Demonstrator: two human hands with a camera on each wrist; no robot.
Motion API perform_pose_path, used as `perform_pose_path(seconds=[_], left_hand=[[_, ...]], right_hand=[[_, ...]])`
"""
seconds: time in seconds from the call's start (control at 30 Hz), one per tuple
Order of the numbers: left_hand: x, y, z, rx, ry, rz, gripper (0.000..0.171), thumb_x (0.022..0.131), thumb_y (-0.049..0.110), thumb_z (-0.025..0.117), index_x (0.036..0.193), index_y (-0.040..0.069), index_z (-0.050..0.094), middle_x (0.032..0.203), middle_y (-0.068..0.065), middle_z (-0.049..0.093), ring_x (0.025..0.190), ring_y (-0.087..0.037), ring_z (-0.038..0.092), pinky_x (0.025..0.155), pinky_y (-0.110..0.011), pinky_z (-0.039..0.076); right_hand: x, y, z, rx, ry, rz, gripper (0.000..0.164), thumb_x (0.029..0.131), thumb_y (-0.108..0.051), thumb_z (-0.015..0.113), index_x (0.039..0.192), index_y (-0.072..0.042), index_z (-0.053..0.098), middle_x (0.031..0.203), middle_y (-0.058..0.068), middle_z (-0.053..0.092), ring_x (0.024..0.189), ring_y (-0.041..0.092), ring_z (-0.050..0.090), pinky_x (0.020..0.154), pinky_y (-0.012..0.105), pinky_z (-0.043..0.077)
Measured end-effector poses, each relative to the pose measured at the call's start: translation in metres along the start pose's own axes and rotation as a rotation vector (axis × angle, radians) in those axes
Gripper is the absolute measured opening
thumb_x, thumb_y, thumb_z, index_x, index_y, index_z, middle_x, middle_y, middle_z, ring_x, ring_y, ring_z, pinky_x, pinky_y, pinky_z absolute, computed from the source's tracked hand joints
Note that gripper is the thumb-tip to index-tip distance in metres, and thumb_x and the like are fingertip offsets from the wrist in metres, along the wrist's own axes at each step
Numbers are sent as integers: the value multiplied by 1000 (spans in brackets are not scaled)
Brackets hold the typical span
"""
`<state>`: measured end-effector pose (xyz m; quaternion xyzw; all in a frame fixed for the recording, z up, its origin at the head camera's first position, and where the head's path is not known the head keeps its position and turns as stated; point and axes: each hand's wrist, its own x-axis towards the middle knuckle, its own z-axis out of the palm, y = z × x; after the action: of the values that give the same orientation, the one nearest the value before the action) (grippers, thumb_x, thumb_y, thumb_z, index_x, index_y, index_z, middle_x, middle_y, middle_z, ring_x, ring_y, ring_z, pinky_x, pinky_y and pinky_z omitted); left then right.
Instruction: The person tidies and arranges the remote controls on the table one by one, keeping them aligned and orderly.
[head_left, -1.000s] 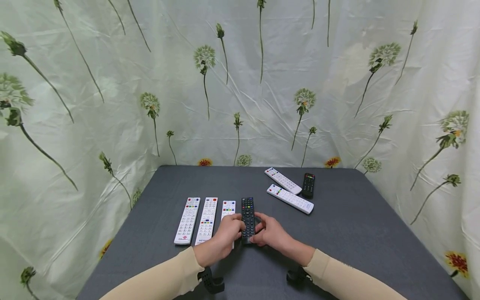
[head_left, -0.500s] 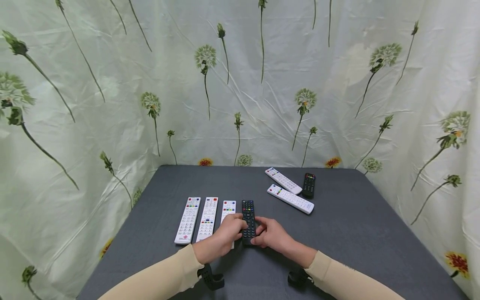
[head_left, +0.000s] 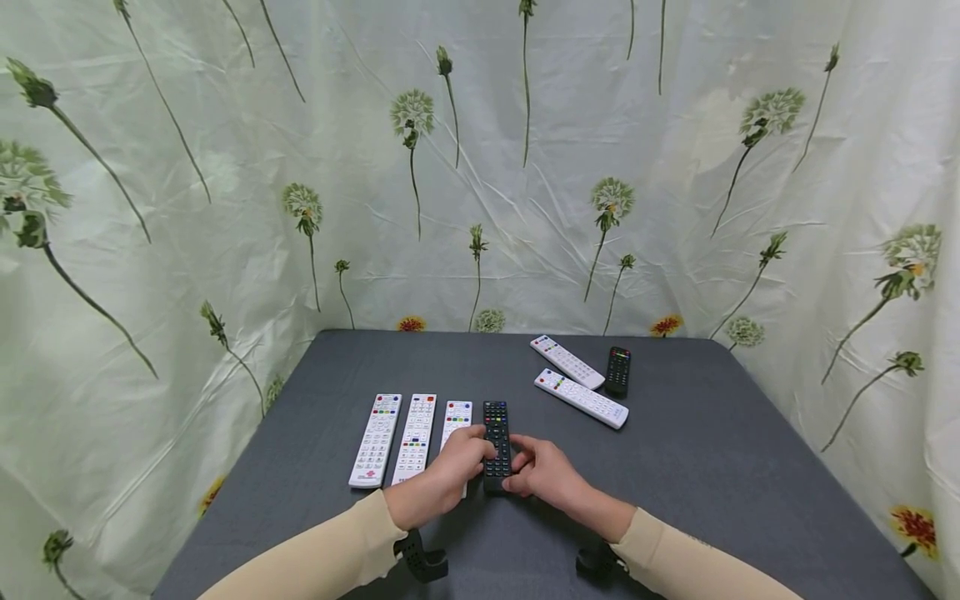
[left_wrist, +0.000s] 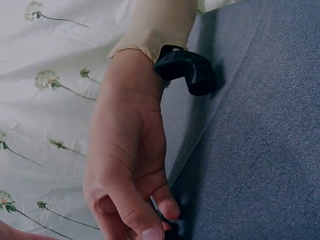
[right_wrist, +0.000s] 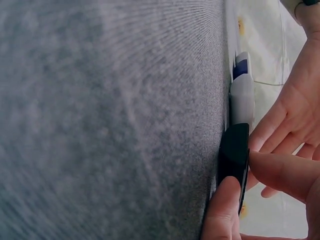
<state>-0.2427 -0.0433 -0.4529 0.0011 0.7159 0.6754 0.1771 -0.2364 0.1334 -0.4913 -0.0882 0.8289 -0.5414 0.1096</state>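
Observation:
Both hands hold a black remote control [head_left: 496, 421] that lies lengthwise on the dark table, buttons up. My left hand [head_left: 450, 467] grips its left side, with the thumb reaching over its face. My right hand [head_left: 547, 473] pinches its right side near the close end. A white remote control [head_left: 457, 414] lies just left of it, partly covered by the left hand. In the right wrist view the black remote control [right_wrist: 234, 152] appears end-on, flat by the table, with fingers [right_wrist: 225, 205] against it. The left wrist view shows the bent left fingers [left_wrist: 132, 215] and only a dark sliver beyond them.
Further left, a white remote control [head_left: 375, 442] and another white remote control [head_left: 415, 437] lie side by side in the same row. At the back right, two white remote controls [head_left: 581, 398] [head_left: 567, 362] lie slanted beside a small black remote control [head_left: 618, 371]. A flowered curtain [head_left: 480, 167] hangs behind the table.
The black remote control has slid slightly toward me, its far end now level with the white one beside it. The left thumb reaches a bit further over it; both hands keep their hold.

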Motion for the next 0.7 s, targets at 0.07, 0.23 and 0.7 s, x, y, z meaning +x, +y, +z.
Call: perform_pose_path(seconds=[0.07, 0.23, 0.7], left_hand=[[1, 1, -1, 15, 2, 11, 69, 83, 1, 55, 148, -14, 35, 154, -31, 33, 139, -43, 36, 110, -57, 34], [6, 7, -2, 25, 16, 32, 70, 82, 1, 55, 149, -10, 37, 152, -29, 37, 137, -40, 39, 110, -54, 35], [20, 23, 10, -165, -34, 55, 62, 89, 3, 54, 149, 0, 41, 149, -27, 40, 126, -39, 48, 109, -54, 37]], right_hand=[[-1, 0, -2, -5, 5, -4, 79, 76, -4, 81, 144, 10, 44, 92, 12, 64, 67, 15, 61, 57, 30, 52], [-4, -2, -9, 23, 24, -7, 77, 78, -5, 80, 144, 11, 43, 97, 15, 63, 70, 15, 61, 60, 30, 53], [-4, -12, -49, 71, 81, -17, 54, 90, -9, 71, 139, 5, 54, 113, 21, 64, 94, 20, 64, 79, 42, 57]])
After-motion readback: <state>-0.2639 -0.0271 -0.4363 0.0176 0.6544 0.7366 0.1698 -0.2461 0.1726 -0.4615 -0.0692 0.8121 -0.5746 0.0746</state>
